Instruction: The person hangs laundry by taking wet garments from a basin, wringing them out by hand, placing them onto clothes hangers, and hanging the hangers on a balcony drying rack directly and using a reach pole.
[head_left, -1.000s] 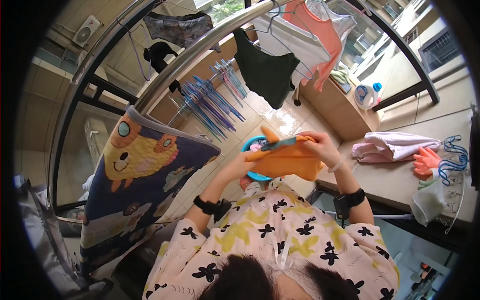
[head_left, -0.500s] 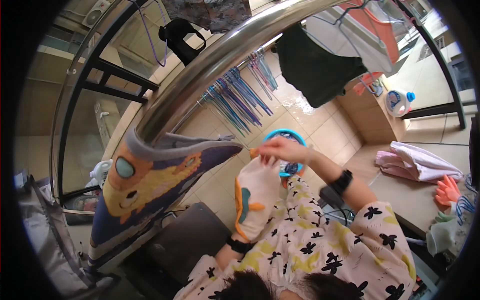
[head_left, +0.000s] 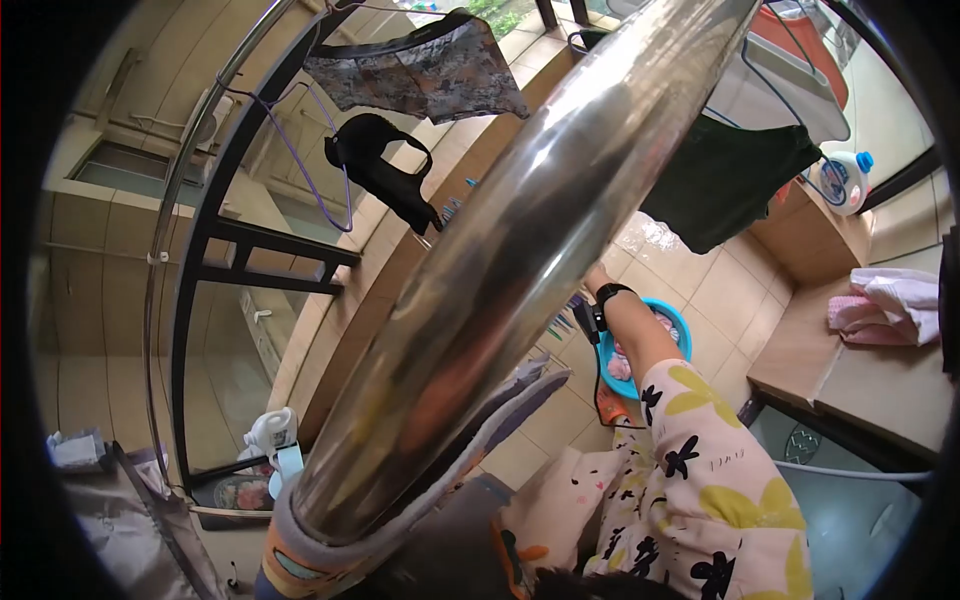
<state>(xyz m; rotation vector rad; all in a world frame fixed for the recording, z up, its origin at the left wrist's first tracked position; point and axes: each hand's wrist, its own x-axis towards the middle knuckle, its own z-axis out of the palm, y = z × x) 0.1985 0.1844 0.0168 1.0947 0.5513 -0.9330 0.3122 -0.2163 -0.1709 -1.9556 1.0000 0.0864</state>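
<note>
My right arm reaches forward past the large metal pole. Only the back edge of my right hand shows beside it; the pole hides the fingers. Several hangers hang near that wrist, mostly hidden by the pole. Low in the view, a pale cloth with orange trim lies against my patterned clothes. My left hand does not show, and whether it is under this cloth I cannot tell. A blue basin with wet-looking laundry stands on the floor below my right forearm.
A thick patterned towel drapes over the pole's near end. A black garment, patterned shorts and a dark green cloth hang around it. Pink fabric lies on the right ledge near a detergent bottle.
My right hand has left the pale cloth and reached forward behind the pole. The cloth sits lower, and my left wrist has gone from view. The camera has tilted and moved nearer the pole.
</note>
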